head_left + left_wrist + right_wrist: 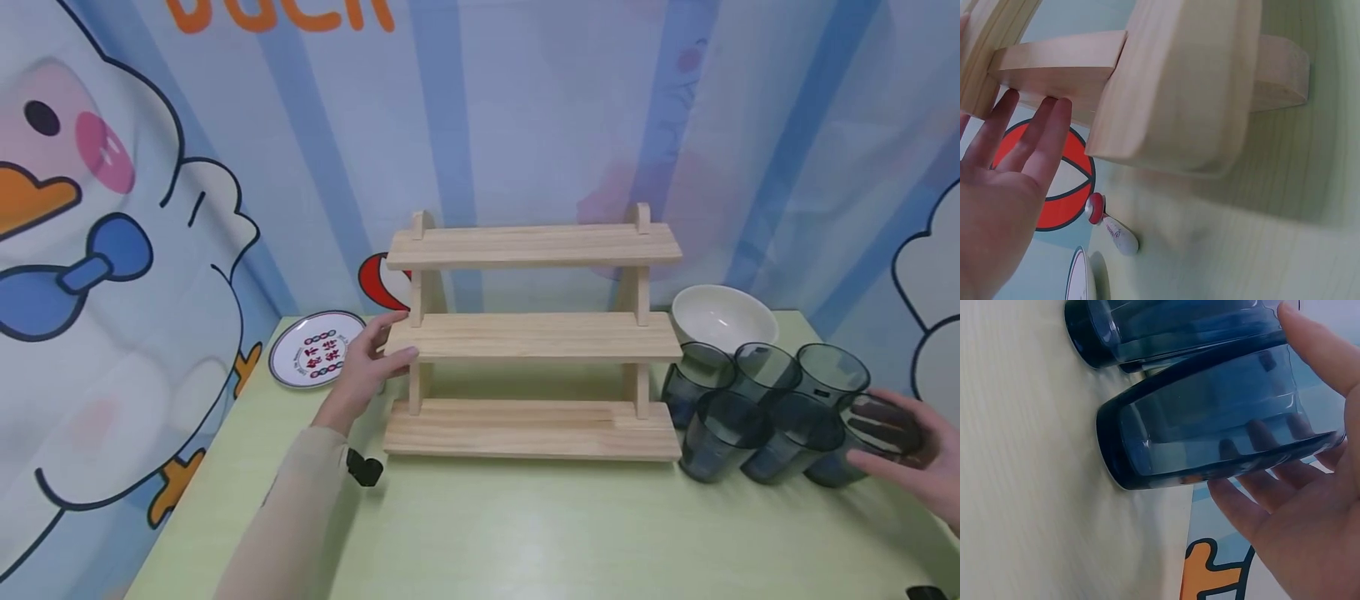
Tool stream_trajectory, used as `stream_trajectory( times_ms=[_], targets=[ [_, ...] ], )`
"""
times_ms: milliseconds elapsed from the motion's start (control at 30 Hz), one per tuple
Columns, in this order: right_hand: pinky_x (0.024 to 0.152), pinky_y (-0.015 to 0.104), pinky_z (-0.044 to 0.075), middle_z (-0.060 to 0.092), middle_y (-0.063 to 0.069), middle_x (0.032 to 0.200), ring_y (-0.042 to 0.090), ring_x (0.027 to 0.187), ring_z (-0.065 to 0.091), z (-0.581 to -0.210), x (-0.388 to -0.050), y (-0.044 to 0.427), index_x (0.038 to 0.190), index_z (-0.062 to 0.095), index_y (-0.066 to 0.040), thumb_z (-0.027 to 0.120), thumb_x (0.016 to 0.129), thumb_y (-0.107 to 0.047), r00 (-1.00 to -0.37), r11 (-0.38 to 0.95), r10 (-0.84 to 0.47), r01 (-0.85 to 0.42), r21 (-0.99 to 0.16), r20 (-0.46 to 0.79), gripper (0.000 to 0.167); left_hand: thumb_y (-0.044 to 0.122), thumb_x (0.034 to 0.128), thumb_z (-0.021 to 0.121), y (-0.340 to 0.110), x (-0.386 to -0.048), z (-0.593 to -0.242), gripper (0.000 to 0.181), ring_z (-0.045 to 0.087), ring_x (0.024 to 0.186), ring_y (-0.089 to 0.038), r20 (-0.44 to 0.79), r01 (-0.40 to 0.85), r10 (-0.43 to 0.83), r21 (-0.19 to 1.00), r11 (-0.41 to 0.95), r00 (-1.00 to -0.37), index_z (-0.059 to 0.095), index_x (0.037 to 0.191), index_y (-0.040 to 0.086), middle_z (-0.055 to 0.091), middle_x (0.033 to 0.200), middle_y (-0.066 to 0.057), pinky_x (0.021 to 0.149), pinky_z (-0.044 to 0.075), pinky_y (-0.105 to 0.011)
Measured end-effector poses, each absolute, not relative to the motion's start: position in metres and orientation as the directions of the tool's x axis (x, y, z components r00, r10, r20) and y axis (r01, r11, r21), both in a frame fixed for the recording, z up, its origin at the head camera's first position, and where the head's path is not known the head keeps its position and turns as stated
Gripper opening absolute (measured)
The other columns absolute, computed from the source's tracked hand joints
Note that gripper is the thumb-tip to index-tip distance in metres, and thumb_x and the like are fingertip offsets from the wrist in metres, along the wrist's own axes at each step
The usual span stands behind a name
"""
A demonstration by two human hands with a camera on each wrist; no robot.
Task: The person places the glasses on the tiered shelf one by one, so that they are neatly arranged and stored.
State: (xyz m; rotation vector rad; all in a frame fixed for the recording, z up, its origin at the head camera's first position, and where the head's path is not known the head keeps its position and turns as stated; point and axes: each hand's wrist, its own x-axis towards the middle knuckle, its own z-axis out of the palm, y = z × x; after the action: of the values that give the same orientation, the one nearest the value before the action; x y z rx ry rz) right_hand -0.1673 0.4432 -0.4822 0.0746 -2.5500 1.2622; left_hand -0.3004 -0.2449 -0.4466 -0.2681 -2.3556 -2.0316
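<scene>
A three-tier wooden display rack (532,337) stands at mid-table. My left hand (365,367) holds the left end of its middle shelf, thumb at the front edge. In the left wrist view, my fingers (1044,137) reach fairly straight to the shelf and the upright (1060,56). To the rack's right stand several dark blue-grey, see-through drinking glasses (723,433) in two rows. My right hand (926,458) grips the front-right drinking glass (1197,425), its thumb on one side and fingers on the other. Whether this glass's base touches the table cannot be told.
A white bowl (723,317) sits behind the glasses. A plate with red print (315,350) lies at the back left, and a small spoon (1116,231) is near it. A cartoon-printed cloth (525,108) hangs behind the light green table (525,533).
</scene>
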Motion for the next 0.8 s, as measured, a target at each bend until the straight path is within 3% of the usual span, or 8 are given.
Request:
stream_trajectory(
  times_ms=[100,300,600,800],
  targets=[
    [0.079,0.000,0.044,0.044,-0.034,0.132,-0.021,0.107,0.044,-0.482,-0.165,0.443,0.167,0.025,-0.024,0.074,0.094,0.004,-0.954,0.588,0.098,-0.173,-0.790,0.282,0.092,0.020,0.0973,0.077,-0.244,-0.300,-0.447,0.064,0.061,0.122,-0.037,0.108,0.123,0.119,0.984,0.128,-0.987,0.049,0.155,0.022,0.052,0.153,-0.015,0.093,0.062,-0.045],
    [0.081,0.000,0.044,0.044,-0.037,0.125,-0.020,0.105,0.045,-0.485,-0.160,0.442,0.166,0.028,-0.021,0.074,0.095,0.002,-0.946,0.602,0.129,-0.162,-0.782,0.296,0.087,0.020,0.0983,0.076,-0.242,-0.301,-0.449,0.063,0.062,0.123,-0.037,0.099,0.114,0.121,0.985,0.128,-0.988,0.049,0.155,0.023,0.053,0.152,-0.016,0.092,0.062,-0.044],
    [0.088,-0.002,0.037,0.042,-0.038,0.125,-0.020,0.105,0.041,-0.490,-0.152,0.442,0.165,0.032,-0.021,0.074,0.097,-0.005,-0.934,0.644,0.206,-0.095,-0.759,0.291,0.081,0.021,0.0983,0.076,-0.236,-0.300,-0.448,0.064,0.062,0.124,-0.040,0.083,0.100,0.130,0.986,0.134,-0.988,0.049,0.156,0.025,0.053,0.152,-0.017,0.093,0.062,-0.047],
    [0.081,-0.001,0.040,0.043,-0.033,0.126,-0.021,0.102,0.038,-0.479,-0.145,0.437,0.165,0.031,-0.017,0.075,0.098,-0.013,-0.938,0.674,0.253,-0.006,-0.739,0.239,0.080,0.020,0.0988,0.075,-0.236,-0.297,-0.448,0.064,0.062,0.124,-0.040,0.075,0.093,0.125,0.986,0.140,-0.989,0.048,0.157,0.023,0.052,0.154,-0.018,0.094,0.061,-0.048]
  ],
)
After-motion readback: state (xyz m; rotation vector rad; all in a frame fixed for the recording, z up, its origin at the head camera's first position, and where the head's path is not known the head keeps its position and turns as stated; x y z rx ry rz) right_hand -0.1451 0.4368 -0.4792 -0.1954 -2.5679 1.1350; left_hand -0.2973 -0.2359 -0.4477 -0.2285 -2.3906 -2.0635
